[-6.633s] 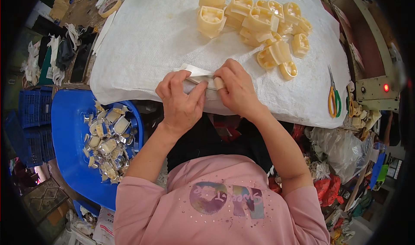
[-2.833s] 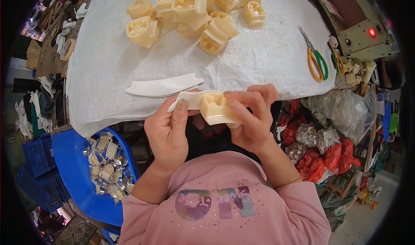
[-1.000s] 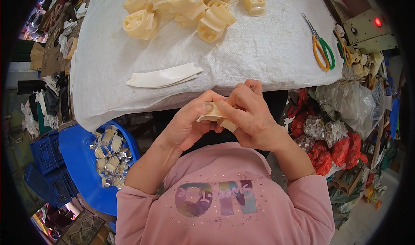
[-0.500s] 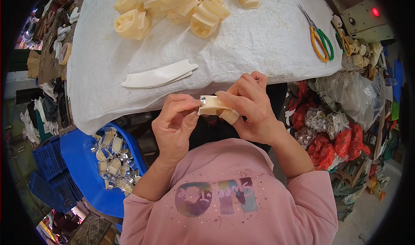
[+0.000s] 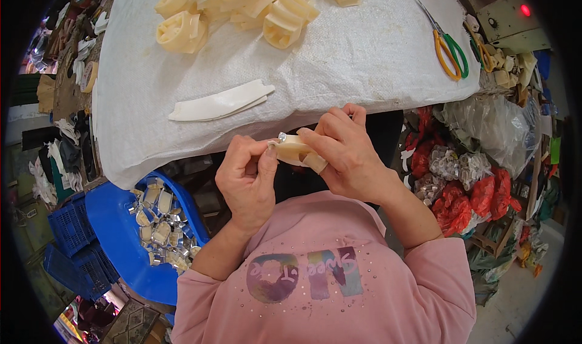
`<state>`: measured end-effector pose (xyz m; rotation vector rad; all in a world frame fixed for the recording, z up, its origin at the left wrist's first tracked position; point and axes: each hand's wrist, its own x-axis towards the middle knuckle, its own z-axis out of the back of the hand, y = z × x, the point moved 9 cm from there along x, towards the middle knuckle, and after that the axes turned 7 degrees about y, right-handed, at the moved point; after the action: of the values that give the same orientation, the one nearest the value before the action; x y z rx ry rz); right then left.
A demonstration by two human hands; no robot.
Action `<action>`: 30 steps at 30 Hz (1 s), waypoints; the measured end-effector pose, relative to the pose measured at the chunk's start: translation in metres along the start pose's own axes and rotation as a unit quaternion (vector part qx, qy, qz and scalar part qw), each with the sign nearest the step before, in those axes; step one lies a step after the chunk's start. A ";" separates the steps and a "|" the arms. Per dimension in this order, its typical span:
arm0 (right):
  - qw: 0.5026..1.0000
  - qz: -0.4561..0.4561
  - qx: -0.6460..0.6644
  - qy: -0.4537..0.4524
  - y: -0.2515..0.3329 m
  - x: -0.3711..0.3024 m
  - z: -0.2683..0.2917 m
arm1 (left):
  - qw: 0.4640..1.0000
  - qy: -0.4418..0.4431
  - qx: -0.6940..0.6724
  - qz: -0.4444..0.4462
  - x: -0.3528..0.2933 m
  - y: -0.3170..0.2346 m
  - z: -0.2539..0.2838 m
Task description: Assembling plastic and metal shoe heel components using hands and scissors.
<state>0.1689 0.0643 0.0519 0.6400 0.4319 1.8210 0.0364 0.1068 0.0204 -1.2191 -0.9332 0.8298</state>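
Note:
My right hand holds a cream, curved, glossy piece in front of my chest, just off the table's front edge. A small shiny silvery bit sits at the piece's left end. There my left hand is closed, thumb and forefinger pinching a pale edge. Whether that edge is part of the piece or a film on it is too small to tell. Beyond my hands, white curved strips lie stacked on the white woven cover.
Several cream moulded rolls lie at the table's far side. Scissors with orange and green handles rest at the right. A blue tub of silvery and cream pieces stands lower left. Red plastic bags crowd the lower right.
The cream piece has tilted and shifted slightly left and down in my right hand. My left thumb and forefinger have moved from the silvery bit to the pale edge below it.

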 end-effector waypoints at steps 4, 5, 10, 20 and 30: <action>1.000 0.005 -0.009 0.010 -0.002 -0.002 -0.004 | 0.995 -0.005 -0.085 0.061 -0.003 0.018 -0.003; 1.000 0.008 -0.001 0.016 -0.003 -0.002 -0.005 | 0.987 -0.003 -0.131 0.089 -0.002 0.023 -0.005; 1.000 0.003 0.012 0.001 -0.005 -0.004 -0.001 | 0.999 0.027 0.028 0.019 0.004 0.000 -0.006; 0.988 -0.009 0.133 -0.075 -0.026 -0.016 -0.005 | 0.995 0.087 0.044 -0.028 0.011 0.000 -0.015; 0.977 -0.015 0.207 -0.048 -0.024 -0.012 -0.006 | 0.993 0.077 -0.083 -0.028 0.011 0.008 -0.017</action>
<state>0.1863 0.0606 0.0310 0.9958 0.7631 1.6733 0.0561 0.1111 0.0128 -1.3738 -0.9188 0.6147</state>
